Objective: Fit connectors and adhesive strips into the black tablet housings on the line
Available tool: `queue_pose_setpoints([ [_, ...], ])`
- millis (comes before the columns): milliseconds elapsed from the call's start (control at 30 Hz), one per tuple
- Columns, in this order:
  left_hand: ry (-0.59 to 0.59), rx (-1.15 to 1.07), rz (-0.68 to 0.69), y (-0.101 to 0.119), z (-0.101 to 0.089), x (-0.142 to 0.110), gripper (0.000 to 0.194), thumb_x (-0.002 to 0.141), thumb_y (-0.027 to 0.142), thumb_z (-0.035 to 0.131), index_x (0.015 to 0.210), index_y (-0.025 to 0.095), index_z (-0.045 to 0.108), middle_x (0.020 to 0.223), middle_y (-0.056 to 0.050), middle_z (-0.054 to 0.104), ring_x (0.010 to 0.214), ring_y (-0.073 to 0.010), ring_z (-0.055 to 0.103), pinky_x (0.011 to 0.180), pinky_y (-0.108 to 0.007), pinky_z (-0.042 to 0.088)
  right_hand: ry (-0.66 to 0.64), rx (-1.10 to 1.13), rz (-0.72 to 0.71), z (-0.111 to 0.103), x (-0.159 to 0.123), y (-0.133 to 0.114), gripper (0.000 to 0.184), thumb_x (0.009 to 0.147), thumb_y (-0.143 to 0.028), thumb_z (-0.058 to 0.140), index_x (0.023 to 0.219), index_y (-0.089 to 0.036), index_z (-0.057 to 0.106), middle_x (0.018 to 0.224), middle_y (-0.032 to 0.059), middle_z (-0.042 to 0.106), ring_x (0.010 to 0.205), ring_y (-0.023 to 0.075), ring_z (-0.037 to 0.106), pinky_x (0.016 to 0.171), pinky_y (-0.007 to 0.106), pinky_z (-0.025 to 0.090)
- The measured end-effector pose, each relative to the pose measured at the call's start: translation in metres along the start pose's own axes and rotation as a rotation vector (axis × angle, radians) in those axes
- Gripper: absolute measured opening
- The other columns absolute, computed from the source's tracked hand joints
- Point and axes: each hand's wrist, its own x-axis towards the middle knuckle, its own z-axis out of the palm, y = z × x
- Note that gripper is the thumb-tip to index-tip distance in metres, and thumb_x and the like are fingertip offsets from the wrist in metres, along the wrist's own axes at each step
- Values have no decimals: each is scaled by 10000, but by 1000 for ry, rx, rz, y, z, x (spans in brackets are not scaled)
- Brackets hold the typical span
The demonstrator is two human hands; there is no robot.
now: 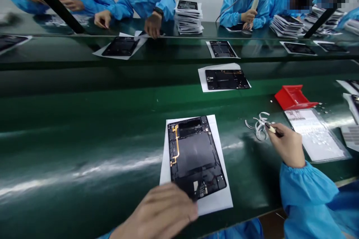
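While left hand (157, 213) rests flat fingers (182, 198) on tablet (193, 153) edge, right hand (286, 145) pinches small tool (270, 129) beside white strips (259, 127).

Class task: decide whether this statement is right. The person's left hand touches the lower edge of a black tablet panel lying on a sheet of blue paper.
Wrong on the paper: the sheet under the black tablet panel is white, not blue, as the head view shows. The left hand does touch the panel's lower edge.
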Motion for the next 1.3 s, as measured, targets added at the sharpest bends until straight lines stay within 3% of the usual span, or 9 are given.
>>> queue_pose_setpoints([
  [67,36,39,-4,-23,-16,19,345,784,72,682,1061,278,685,811,-6,743,695,-155,690,635,-260,553,2,-35,-4,-1,2,5,268,901,-406,522,889,-186,675,650,76,634,561,225,600,504,320,408],
  [167,160,75,-134,-57,-27,39,48,816,189,686,842,199,725,752,-42,718,679,-146,659,618,-240,532,15,-36,-21,9,-2,-13,232,929,-355,500,957,-194,665,626,46,609,508,181,565,480,290,400],
  [233,221,81,-185,-77,-27,48,85,812,255,700,782,182,731,743,-48,693,645,-126,617,592,-225,508,-48,52,-99,24,-9,-39,208,937,-317,501,974,-191,662,670,34,631,541,171,596,505,269,446],
  [300,249,90,-221,-94,-26,56,123,800,295,713,760,181,734,768,-47,668,657,-114,593,619,-224,499,-166,205,-259,43,-21,-68,212,956,-278,460,954,-186,652,839,61,684,716,192,665,628,274,524],
  [433,179,108,-290,-116,-22,69,122,793,302,720,761,184,721,867,-46,652,826,-146,619,787,-274,493,-418,354,-464,76,-47,-107,307,943,-126,425,1196,-184,587,1129,80,657,965,190,661,830,289,559],
  [567,161,137,-333,-126,-17,73,132,798,315,712,756,191,703,904,-39,663,877,-168,616,827,-314,472,-487,326,-590,88,-61,-111,509,847,-12,394,1304,-182,538,1257,76,607,1074,192,630,870,300,571],
  [667,138,176,-362,-130,-13,72,146,813,338,695,768,199,696,918,-30,671,889,-174,610,840,-333,454,-504,313,-608,88,-61,-110,566,801,11,379,1312,-174,536,1274,71,598,1089,190,625,857,298,582],
  [1300,101,317,-364,-131,-10,73,122,824,321,686,784,206,679,928,-2,675,880,-175,585,843,-344,416,-549,348,-586,87,-59,-113,551,840,29,330,1322,-163,518,1299,89,576,1115,200,610,879,323,566],
])
